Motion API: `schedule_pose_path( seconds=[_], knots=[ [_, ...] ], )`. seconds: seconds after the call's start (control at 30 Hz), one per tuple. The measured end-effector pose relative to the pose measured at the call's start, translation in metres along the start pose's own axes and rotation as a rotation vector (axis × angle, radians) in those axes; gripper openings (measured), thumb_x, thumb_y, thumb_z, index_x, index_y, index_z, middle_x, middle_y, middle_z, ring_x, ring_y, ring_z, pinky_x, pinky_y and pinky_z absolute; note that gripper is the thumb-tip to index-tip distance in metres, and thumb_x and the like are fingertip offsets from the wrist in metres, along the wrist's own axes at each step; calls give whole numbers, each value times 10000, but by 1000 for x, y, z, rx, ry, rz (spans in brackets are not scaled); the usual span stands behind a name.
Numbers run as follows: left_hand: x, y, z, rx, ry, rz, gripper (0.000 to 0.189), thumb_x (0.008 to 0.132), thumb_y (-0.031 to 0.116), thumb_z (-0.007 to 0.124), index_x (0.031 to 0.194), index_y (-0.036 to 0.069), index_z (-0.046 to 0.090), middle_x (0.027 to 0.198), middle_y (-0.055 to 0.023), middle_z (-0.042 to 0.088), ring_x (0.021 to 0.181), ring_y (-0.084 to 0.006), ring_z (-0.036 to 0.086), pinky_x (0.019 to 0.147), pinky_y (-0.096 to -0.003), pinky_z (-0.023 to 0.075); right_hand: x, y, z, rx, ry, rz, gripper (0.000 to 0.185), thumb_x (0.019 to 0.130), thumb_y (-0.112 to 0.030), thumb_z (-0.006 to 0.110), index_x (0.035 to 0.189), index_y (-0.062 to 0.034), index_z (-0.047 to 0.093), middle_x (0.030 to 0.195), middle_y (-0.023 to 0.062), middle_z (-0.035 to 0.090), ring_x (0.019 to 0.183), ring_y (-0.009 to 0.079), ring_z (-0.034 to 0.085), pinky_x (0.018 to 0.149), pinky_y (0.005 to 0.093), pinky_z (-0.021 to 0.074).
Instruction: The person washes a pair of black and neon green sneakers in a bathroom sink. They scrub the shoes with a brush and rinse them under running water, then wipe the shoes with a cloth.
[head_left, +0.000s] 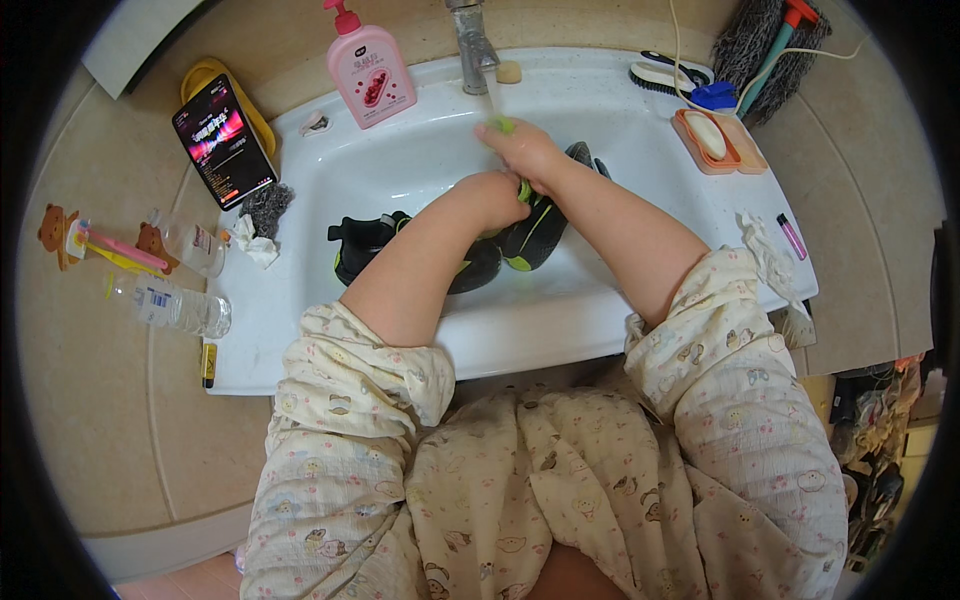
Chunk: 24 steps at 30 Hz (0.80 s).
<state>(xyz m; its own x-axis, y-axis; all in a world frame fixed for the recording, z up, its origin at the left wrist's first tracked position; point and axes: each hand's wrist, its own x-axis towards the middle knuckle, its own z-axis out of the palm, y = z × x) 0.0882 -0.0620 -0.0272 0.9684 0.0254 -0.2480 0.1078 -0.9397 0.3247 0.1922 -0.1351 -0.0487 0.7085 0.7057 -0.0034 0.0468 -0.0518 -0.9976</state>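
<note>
Water runs from the metal faucet (472, 49) onto my right hand (525, 150), whose fingers are closed around a bright green strip, perhaps a shoelace. My left hand (499, 199) is just below, closed on a lower part of the same green strip. Under my hands a black shoe with green trim (536, 232) leans in the white sink basin (367, 172). A second black shoe (360, 244) lies in the basin to the left, partly hidden by my left forearm. The strip's far ends are hidden by my fingers.
A pink pump bottle (371, 75) stands on the back left rim. A phone (225, 142), steel wool (266, 210) and plastic bottles (184, 307) are at the left. Along the right lie a scrub brush (664, 77), a soap dish (707, 142), crumpled tissue (769, 259) and a pink lighter (791, 236).
</note>
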Motion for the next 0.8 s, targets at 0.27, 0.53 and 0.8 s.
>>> schedule_pose_path(
  seconds=[0.27,0.53,0.8],
  knots=[
    [6,-2,2,63,-38,17,457,846,296,628,1219,32,608,1111,-193,678,1033,-346,647,916,-429,505,13,11,4,-40,143,34,355,971,-409,585,1014,-63,655,795,18,574,643,120,474,547,286,399],
    [2,-2,0,14,-41,-8,552,842,296,596,1276,-39,530,1135,-251,657,1039,-382,642,925,-448,500,-5,0,10,174,-13,-9,242,952,-326,630,960,-83,628,790,8,566,623,119,504,531,281,427],
    [3,-4,2,-18,-25,-10,546,835,283,602,1283,-21,538,1129,-250,660,1040,-383,641,928,-445,498,-2,-2,3,-16,4,-10,253,921,-345,665,894,-107,585,695,-24,447,566,103,398,454,281,340]
  ],
)
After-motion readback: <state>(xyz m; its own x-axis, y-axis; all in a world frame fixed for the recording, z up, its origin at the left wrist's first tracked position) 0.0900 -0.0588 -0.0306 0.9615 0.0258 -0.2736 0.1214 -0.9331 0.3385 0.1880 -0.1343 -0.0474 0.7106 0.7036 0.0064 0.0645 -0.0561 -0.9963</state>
